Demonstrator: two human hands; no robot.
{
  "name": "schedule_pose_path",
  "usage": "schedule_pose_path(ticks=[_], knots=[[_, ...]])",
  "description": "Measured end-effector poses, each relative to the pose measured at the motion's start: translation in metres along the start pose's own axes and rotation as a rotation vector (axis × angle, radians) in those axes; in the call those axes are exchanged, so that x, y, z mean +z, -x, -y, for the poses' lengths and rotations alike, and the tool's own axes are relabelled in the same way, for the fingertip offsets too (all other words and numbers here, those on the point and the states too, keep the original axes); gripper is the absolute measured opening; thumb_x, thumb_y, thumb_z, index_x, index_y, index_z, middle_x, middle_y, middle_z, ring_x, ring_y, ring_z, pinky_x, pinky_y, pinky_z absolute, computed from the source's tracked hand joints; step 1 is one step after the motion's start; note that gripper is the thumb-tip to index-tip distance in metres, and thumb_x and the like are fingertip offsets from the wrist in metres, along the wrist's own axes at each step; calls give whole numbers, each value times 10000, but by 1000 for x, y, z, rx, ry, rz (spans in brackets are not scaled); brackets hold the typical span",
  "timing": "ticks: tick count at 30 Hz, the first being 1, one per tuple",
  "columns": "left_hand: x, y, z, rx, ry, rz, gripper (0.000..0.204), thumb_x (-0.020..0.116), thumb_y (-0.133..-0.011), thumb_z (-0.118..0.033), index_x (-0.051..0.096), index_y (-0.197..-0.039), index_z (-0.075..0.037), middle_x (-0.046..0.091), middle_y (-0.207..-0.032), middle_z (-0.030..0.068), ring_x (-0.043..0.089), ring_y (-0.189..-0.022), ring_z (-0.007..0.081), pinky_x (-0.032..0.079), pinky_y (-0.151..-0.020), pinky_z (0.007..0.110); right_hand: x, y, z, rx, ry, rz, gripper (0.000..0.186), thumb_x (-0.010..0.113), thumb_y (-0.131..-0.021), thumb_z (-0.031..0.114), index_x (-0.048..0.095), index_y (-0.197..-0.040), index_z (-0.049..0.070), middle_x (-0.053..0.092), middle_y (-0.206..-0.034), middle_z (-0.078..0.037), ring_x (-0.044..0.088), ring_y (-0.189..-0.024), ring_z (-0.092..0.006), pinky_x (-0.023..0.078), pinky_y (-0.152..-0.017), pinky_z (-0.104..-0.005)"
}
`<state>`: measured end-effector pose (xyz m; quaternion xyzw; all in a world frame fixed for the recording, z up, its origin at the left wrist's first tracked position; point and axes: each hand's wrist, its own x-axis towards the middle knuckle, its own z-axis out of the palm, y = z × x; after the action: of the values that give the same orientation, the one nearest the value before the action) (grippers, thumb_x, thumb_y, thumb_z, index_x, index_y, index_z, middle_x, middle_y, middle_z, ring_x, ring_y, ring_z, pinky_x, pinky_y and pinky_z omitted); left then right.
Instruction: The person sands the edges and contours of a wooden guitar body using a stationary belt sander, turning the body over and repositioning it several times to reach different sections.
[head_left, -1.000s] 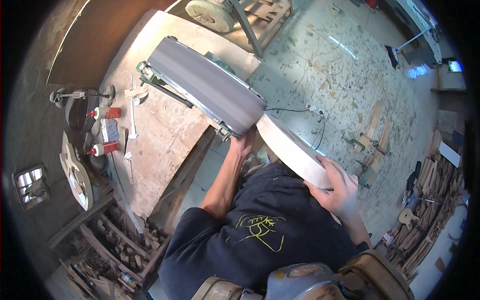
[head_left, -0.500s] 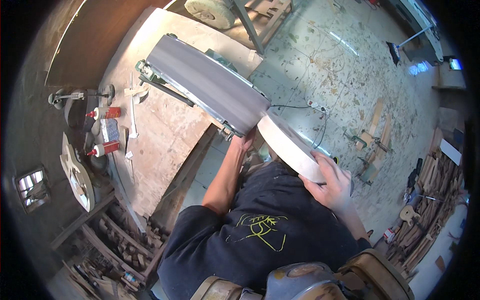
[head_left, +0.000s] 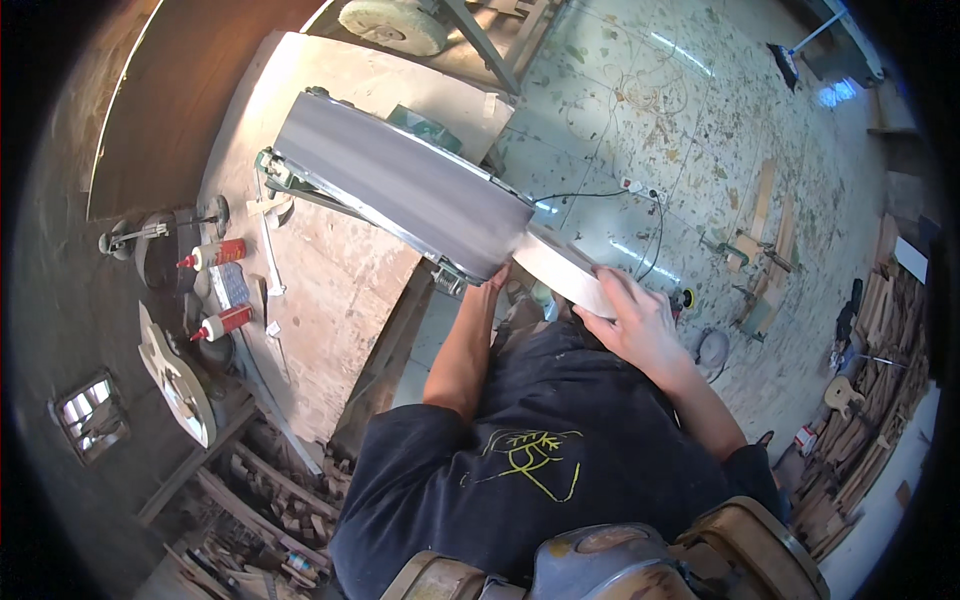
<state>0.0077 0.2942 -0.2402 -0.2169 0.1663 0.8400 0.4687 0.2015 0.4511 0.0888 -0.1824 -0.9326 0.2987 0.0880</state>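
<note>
A belt sander [head_left: 398,180] with a grey belt sits on the bench. A long, pale, curved wooden piece [head_left: 552,262] meets the belt at the sander's near right end. My right hand [head_left: 628,325] grips the piece's outer end, thumb below and fingers over it. My left hand [head_left: 495,278] is under the sander's end, beside the wood's far end; its fingers are mostly hidden, so what it holds cannot be made out.
Glue bottles [head_left: 220,325], a pale guitar-shaped board [head_left: 180,390] and metal bars lie on or beside the bench [head_left: 320,330]. Clamped boards [head_left: 760,250], a cable, a broom [head_left: 785,65] and wood stacks [head_left: 870,370] are on the floor at right.
My right hand has moved up and left with the wood's outer end, which now reaches less far toward me. The whole view has shifted slightly, with the left-side objects lower and further right.
</note>
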Motion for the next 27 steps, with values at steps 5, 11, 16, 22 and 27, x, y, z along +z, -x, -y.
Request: schedule_pose_path(ticks=[5, 11, 16, 22, 27], knots=[[0, -2, -1, -8, -45, -12, 374, 583, -975, -282, 547, -1287, -78, 594, -1274, 106, 567, -1175, 247, 485, -1017, 398, 20, -14, -3, 72, 1, 66, 467, 752, -821, 298, 573, -1153, 23, 661, -1092, -145, 684, -868, -345, 559, -723, -438], [3, 3, -6, -18, -93, -25, 371, 596, -968, -282, 556, -1272, -73, 606, -1258, 101, 574, -1164, 240, 489, -1004, 389, 15, -6, -6, -5, 20, 47, 472, 751, -820, 297, 571, -1156, 20, 657, -1116, -143, 683, -875, -340, 559, -729, -454], [18, 18, -6, -26, -158, -51, 369, 608, -962, -282, 564, -1260, -68, 616, -1244, 96, 580, -1154, 234, 491, -993, 381, -29, 14, 8, -72, 94, -15, 544, 797, -767, 270, 595, -1195, 1, 673, -1140, -138, 708, -869, -295, 570, -692, -382], [80, 53, 8, -37, -282, -27, 374, 626, -951, -278, 571, -1252, -64, 621, -1247, 92, 575, -1166, 227, 475, -1004, 379, -64, 32, 20, -68, 86, -32, 577, 832, -705, 246, 616, -1178, -4, 681, -1169, -115, 705, -956, -239, 542, -718, -352], [81, 68, 16, 18, -334, 49, 352, 604, -962, -218, 552, -1274, -64, 595, -1280, 86, 537, -1213, 236, 429, -1042, 401, -95, 40, 42, -75, 148, -36, 570, 833, -697, 232, 626, -1182, 18, 689, -1162, -102, 700, -980, -221, 510, -706, -320]])
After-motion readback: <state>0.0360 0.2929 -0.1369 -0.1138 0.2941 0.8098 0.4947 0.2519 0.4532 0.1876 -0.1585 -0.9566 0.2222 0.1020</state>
